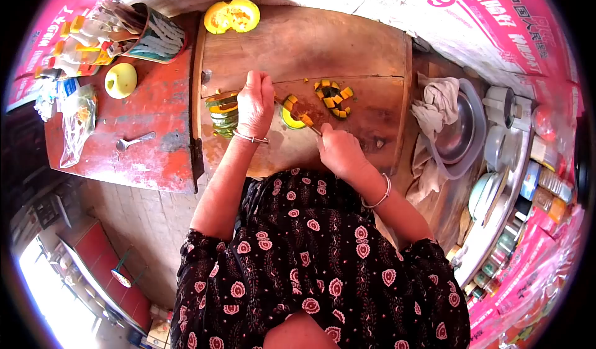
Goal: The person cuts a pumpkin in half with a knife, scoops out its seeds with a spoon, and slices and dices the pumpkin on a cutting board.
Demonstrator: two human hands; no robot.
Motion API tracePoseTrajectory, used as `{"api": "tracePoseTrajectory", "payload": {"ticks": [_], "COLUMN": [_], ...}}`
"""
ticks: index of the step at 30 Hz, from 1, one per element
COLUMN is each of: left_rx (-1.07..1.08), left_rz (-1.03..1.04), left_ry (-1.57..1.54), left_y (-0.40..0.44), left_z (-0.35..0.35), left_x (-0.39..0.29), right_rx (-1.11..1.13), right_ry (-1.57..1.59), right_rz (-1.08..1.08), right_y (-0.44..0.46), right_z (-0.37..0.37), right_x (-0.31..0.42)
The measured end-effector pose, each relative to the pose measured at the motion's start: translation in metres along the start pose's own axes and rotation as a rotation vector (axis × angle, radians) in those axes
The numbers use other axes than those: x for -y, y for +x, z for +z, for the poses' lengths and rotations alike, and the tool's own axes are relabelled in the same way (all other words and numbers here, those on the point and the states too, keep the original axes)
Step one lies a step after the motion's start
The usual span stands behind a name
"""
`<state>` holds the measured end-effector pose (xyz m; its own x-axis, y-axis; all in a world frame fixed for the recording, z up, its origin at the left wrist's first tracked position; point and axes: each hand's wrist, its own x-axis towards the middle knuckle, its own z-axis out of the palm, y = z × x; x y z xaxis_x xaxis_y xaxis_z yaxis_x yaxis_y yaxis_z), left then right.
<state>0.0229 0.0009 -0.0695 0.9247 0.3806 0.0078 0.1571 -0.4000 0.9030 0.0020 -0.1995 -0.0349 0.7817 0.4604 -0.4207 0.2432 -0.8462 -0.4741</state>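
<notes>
Left of centre, one stack of green-rinded pumpkin slices, too overlapped to count, lies beside the left hand, whose grip is curled, though I cannot tell whether around anything; mid-frame, one yellow pumpkin slice sits down-right of that nearer hand, up-left of the other, beneath one knife slanting upper-left to lower-right; then roughly ten pumpkin chunks and the right hand, its grip wrapped round the knife handle

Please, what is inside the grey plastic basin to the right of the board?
A metal bowl sits in the basin. A crumpled cloth lies over their left edge; whatever it covers there cannot be seen.
</notes>
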Motion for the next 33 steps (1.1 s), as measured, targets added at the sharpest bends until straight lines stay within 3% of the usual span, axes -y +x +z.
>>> {"api": "tracePoseTrajectory", "payload": {"ticks": [5, 21, 28, 31, 33], "left_rx": [-0.048, -0.01, -0.062, 0.022, -0.093], "left_rz": [0.083, 0.008, 0.071, -0.072, 0.032], "left_ry": [0.023, 0.02, 0.096, 0.006, -0.015], "left_y": [-0.002, -0.011, -0.001, -0.003, -0.012], "left_z": [-0.005, -0.01, -0.001, -0.009, -0.007], "left_x": [-0.016, -0.001, 0.004, -0.016, -0.018], "right_rx": [-0.043, 0.085, 0.054, 0.011, -0.077], "right_ry": [0.001, 0.009, 0.069, 0.104, 0.107], "right_rz": [-0.01, -0.011, 0.043, 0.046, 0.05], "right_y": [-0.007, -0.011, -0.001, -0.003, -0.005], "right_z": [-0.001, -0.012, 0.001, 0.004, 0.006], "right_x": [0.001, 0.01, 0.009, 0.001, -0.002]}}
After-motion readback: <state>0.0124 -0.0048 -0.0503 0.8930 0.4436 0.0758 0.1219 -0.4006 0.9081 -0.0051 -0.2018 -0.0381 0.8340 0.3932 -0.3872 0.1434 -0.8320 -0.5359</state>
